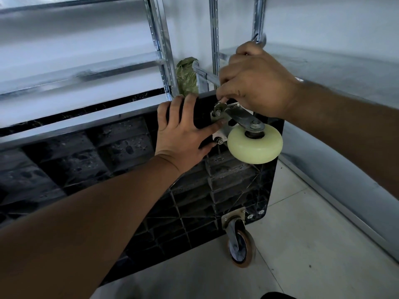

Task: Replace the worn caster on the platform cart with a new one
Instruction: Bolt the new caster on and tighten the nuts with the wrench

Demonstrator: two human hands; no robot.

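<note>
Both hands at cream caster (254, 145) on upended cart (129, 152): my left hand (185, 126) grips cart edge, my right hand (257, 83) clutches wrench (260, 38), fingertips (223, 99) on mounting bolt (218, 113).

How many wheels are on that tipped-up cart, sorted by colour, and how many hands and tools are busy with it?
Cream wheel: 1
Brown-and-grey wheel: 1
Wrench: 1
Hands: 2 (left hand gripping the cart edge, right hand holding the wrench)
Total: 5
</note>
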